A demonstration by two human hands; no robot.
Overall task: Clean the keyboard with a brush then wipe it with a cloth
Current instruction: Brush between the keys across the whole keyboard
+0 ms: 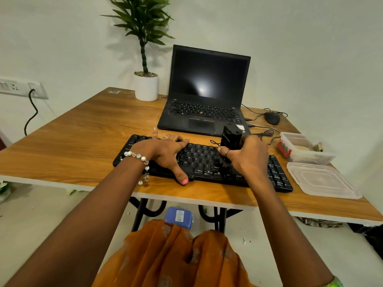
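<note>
A black keyboard (203,160) lies on the wooden table's near half, in front of me. My left hand (165,152) rests flat on its left part, fingers spread, thumb at the front edge. My right hand (246,156) grips a black brush (230,139) with a blocky handle; its dark bristles touch the keys near the keyboard's middle-right. No cloth is clearly visible; the contents of the open container at right are unclear.
An open black laptop (205,100) stands behind the keyboard. A mouse (272,118) with cables lies at back right. A plastic container (304,148) and its lid (323,181) sit at right. A potted plant (146,85) stands at the back.
</note>
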